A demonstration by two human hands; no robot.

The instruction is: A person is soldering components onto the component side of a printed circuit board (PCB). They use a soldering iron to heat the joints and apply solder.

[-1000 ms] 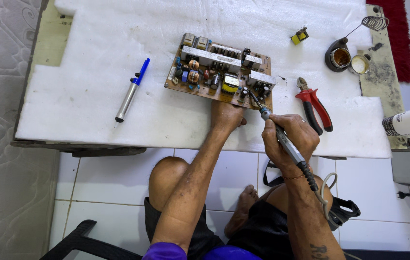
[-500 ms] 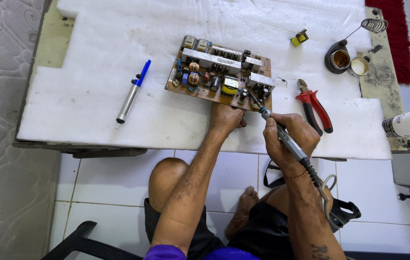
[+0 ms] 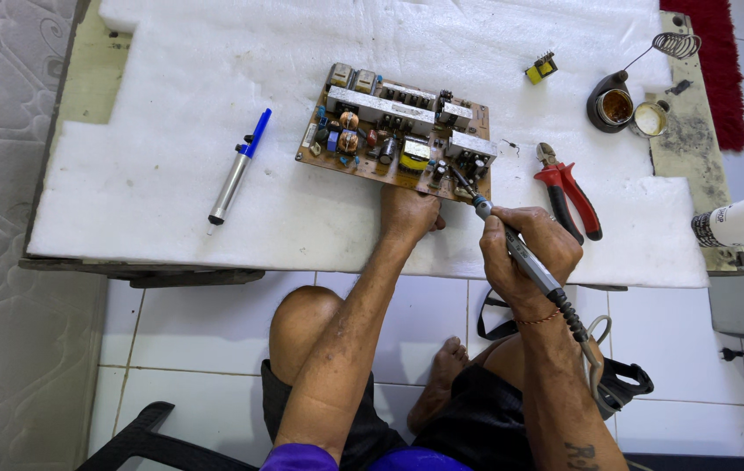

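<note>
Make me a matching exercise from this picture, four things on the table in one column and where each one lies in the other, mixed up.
Things:
1. circuit board
2. red pliers
3. blue and silver pump
4. soldering iron

Places:
A. held in the right hand, tip at the board's near edge
B. alone on the white padding, left of the board
C. steadied at its near edge by the left hand
D. on the padding just right of the board

Pairs: 1-C, 2-D, 3-B, 4-A
</note>
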